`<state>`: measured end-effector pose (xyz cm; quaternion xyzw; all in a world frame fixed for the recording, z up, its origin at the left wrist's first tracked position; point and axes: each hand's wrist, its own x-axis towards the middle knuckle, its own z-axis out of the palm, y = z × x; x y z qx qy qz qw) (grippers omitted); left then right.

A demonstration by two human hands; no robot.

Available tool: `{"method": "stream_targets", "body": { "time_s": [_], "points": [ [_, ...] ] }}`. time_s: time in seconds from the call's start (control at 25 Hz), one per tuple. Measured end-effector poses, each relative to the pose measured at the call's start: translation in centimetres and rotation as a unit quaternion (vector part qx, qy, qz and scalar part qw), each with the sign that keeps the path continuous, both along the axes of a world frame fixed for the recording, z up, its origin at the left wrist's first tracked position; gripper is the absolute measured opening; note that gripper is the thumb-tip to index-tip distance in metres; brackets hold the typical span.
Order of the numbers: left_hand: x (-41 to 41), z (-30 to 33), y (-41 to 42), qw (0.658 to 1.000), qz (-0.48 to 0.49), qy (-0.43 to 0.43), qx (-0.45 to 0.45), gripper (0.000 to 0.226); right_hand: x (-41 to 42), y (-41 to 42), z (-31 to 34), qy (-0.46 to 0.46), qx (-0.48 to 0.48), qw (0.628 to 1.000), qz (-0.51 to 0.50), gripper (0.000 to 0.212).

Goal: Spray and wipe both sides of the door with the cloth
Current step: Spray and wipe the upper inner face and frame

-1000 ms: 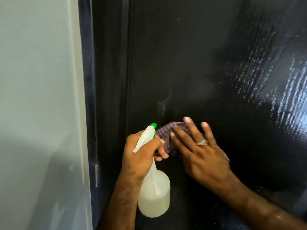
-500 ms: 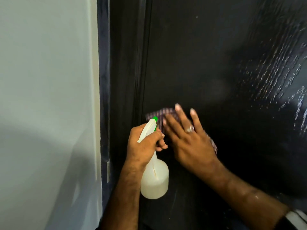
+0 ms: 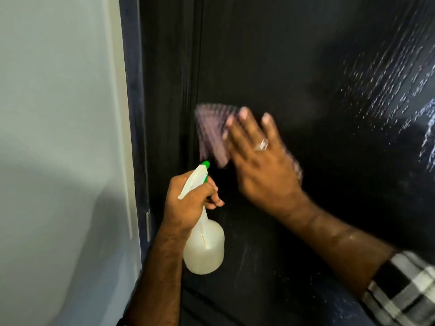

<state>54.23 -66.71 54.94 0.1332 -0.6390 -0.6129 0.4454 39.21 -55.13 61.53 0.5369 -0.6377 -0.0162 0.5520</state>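
- Two hands work at a dark door (image 3: 294,67).
- Right hand (image 3: 263,165) lies flat, fingers straight and spread, pressing a purplish cloth (image 3: 211,135) against the door face, near the door's left edge; cloth is motion-blurred and sticks out to the left of the fingertips.
- A ring (image 3: 262,145) sits on one right-hand finger; a checked sleeve (image 3: 404,288) covers the forearm at lower right.
- Left hand (image 3: 188,203) has its fingers curled round the neck of a translucent spray bottle (image 3: 203,245), green nozzle tip pointing up toward the cloth, just below it.
- Wet streaks (image 3: 388,74) glisten on the door at upper right.
- Pale wall (image 3: 58,137) stands at left, beside the dark door frame (image 3: 134,114).
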Motion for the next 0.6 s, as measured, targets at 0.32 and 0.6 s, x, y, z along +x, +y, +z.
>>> {"method": "stream_targets", "body": {
  "time_s": [0.32,0.6],
  "points": [
    [1.8,-12.9,1.3,0.982,0.008,-0.175,0.066,0.021,-1.4,7.4,-2.8,-0.061,-0.054,0.995,-0.051,0.061],
    [2.3,-17.4,3.0,0.972,0.014,-0.177,0.155,0.016,1.5,-1.4,-8.4,-0.041,0.064,0.997,0.0,0.064]
  ]
}}
